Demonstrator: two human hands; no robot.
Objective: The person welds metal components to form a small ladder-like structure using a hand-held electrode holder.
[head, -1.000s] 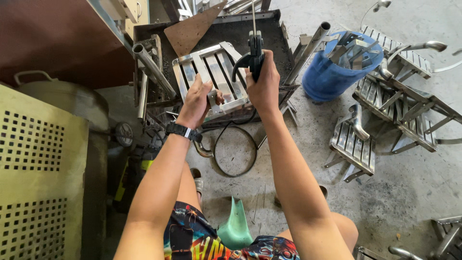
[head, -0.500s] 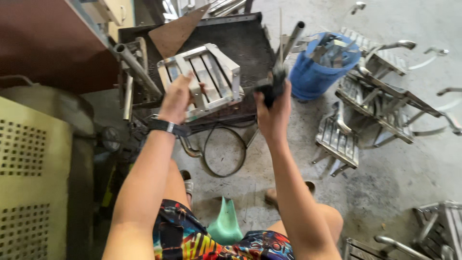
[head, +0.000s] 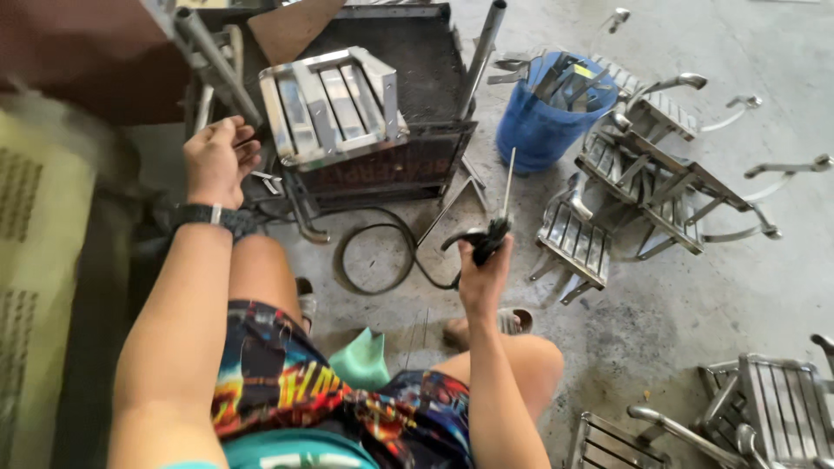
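My right hand (head: 483,276) grips a black welding electrode holder (head: 486,240) with a thin rod (head: 508,183) pointing up, its black cable (head: 382,256) looping on the floor. It is low, above my right knee, away from the work stand. My left hand (head: 217,161) hovers with loosely curled fingers, holding nothing, just left of a slatted steel frame (head: 334,104). That frame lies on a dark metal work stand (head: 391,156). A black watch sits on my left wrist.
A blue bucket (head: 543,126) of metal offcuts stands right of the stand. Slatted steel chair parts (head: 647,165) lie on the concrete floor at right, more (head: 764,404) at the lower right. A steel pipe (head: 480,56) leans on the stand. A perforated yellow panel (head: 35,260) is at left.
My right hand has pulled the electrode holder down and back from the frame towards my knee. My left hand has come off the frame and moved left.
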